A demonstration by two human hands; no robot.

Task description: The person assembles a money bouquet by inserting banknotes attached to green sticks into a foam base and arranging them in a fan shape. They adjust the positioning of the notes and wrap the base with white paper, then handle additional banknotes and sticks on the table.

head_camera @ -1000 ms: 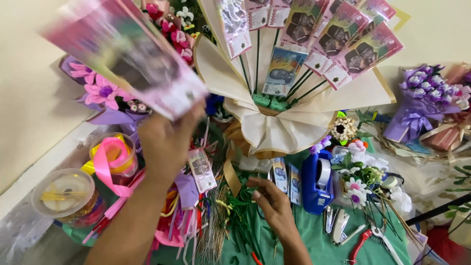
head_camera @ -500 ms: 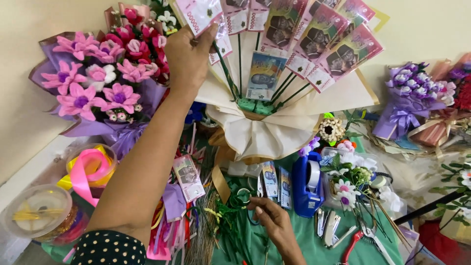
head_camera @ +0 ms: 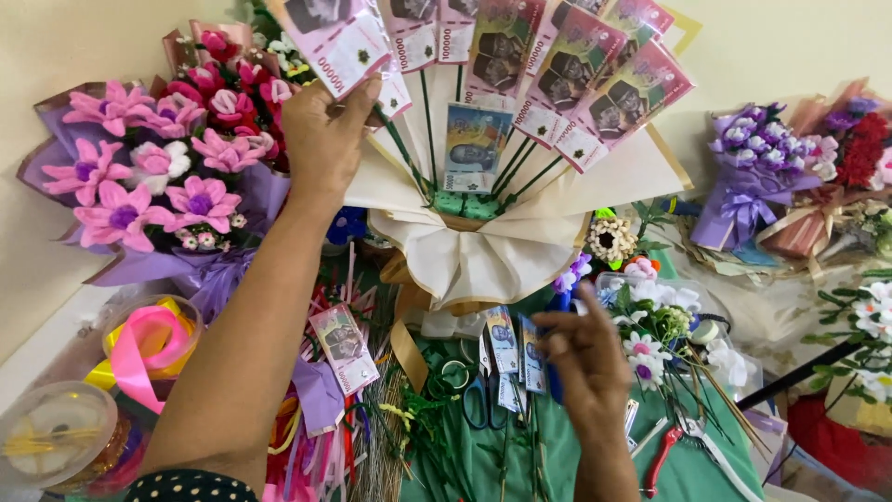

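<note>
A money bouquet (head_camera: 483, 251) in cream wrapping stands against the wall, with pink banknotes on green sticks fanned out above and one blue banknote (head_camera: 472, 147) in its middle. My left hand (head_camera: 323, 139) is raised at the fan's left side and grips a pink banknote (head_camera: 336, 39) by its lower edge. Lower down, my right hand (head_camera: 581, 358) is over the green cloth (head_camera: 688, 474). Its fingers pinch the edge of a small blue banknote on a stick (head_camera: 530, 355), which stands beside another one (head_camera: 502, 339).
A pink and purple flower bouquet (head_camera: 158, 186) is at the left, and a purple one (head_camera: 757, 167) at the right. Ribbon rolls in a tub (head_camera: 149, 344), a loose pink note (head_camera: 344, 349), scissors (head_camera: 485, 400), red pliers (head_camera: 662, 451) and white artificial flowers (head_camera: 650, 344) crowd the table.
My left hand carried the pink banknote up from in front of the camera to the left of the fan. My right hand rose from the cloth to the small blue banknotes.
</note>
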